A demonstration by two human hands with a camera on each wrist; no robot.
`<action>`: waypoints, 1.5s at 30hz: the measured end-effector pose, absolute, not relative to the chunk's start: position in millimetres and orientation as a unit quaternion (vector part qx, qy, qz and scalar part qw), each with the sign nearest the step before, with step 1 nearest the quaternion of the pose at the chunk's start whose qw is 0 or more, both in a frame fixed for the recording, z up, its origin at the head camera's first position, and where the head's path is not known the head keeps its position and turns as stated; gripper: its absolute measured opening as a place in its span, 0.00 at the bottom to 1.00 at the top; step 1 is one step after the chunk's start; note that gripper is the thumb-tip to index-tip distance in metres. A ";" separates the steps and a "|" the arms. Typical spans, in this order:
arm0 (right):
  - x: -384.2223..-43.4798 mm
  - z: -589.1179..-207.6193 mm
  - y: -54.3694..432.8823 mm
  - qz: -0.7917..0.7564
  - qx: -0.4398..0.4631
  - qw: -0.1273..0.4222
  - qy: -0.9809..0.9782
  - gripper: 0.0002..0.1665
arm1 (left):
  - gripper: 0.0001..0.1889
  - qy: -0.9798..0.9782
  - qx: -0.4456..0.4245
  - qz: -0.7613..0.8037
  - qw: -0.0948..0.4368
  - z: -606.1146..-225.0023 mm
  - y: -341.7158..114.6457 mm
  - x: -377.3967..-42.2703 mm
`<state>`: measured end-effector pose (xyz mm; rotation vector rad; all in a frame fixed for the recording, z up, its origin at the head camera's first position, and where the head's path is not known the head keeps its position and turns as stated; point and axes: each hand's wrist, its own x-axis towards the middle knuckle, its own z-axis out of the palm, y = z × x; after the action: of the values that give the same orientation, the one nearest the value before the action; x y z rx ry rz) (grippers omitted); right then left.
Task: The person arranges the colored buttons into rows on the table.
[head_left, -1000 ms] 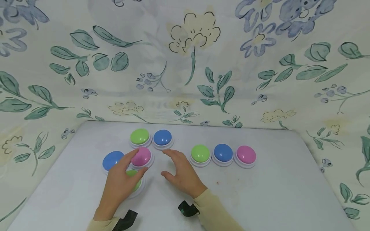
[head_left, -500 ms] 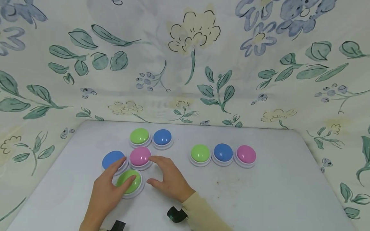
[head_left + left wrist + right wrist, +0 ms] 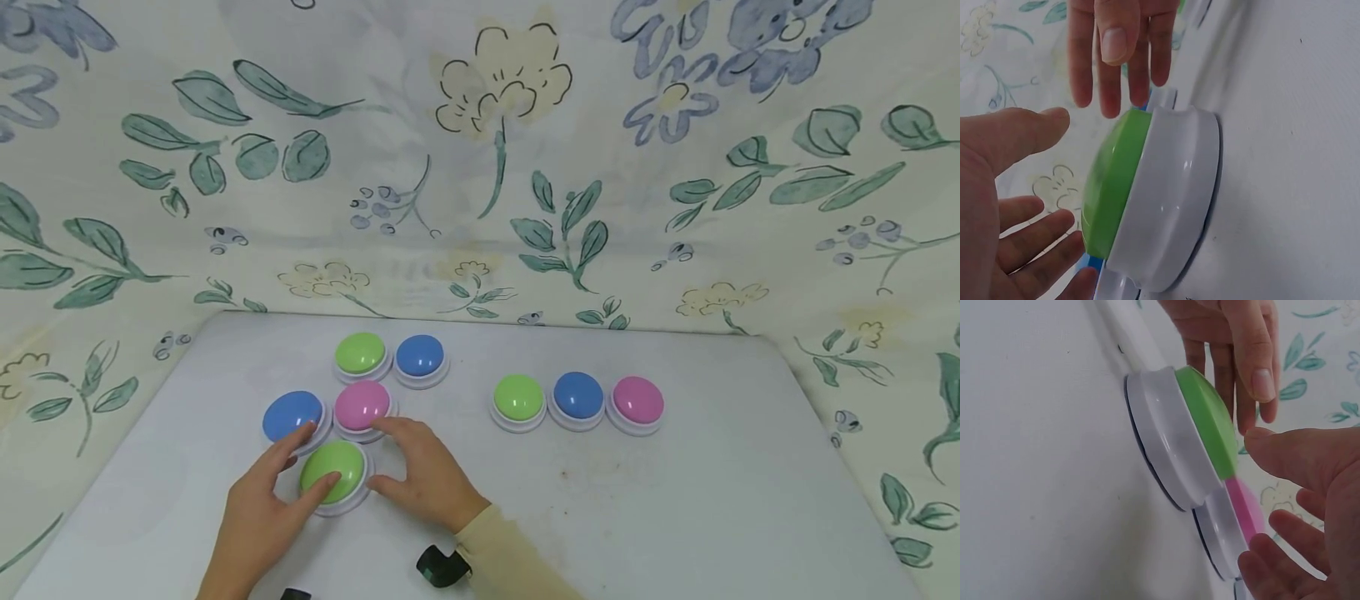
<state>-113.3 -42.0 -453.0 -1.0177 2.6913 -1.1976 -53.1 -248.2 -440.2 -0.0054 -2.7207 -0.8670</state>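
A green dome button [image 3: 326, 467] on a round white base lies between the two hands at the front left of the white table. My left hand [image 3: 255, 512] is at its left, fingers spread and holding nothing, the thumb overlapping the green dome in the head view. On the other side my right hand [image 3: 435, 477] is relaxed, its thumb close to the base and its fingertips at the edge of the pink button [image 3: 362, 404]. A blue button [image 3: 288, 414] sits beyond the left fingertips. Both wrist views show the green button [image 3: 1110, 187] flat on the table.
Behind the pink button stand another green button [image 3: 360, 353] and a blue button [image 3: 420, 356]. To the right is a row of green [image 3: 518, 397], blue [image 3: 578, 395] and pink [image 3: 637, 400] buttons. A flowered cloth [image 3: 420, 275] hangs behind the table [image 3: 712, 500].
Both hands have moved toward the front left and lower, from around the pink button to around the near green one. The buttons have kept their places.
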 end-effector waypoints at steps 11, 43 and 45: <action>-110.0 -460.6 -48.5 -0.378 -0.316 0.043 0.869 0.38 | 0.42 -0.938 -0.013 -0.326 0.114 -455.1 -257.4 -52.4; -109.7 -476.6 -55.1 -0.355 -0.359 0.044 0.862 0.36 | 0.48 -0.946 -0.047 -0.316 0.051 -462.4 -264.7 -48.6; -109.7 -477.7 -55.7 -0.354 -0.357 0.039 0.863 0.36 | 0.47 -0.942 -0.064 -0.320 0.072 -464.0 -264.5 -48.4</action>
<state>-109.7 -55.7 -477.7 -1.0951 2.6473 -1.0855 -48.4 -264.5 -464.0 -0.1928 -2.8330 -0.9629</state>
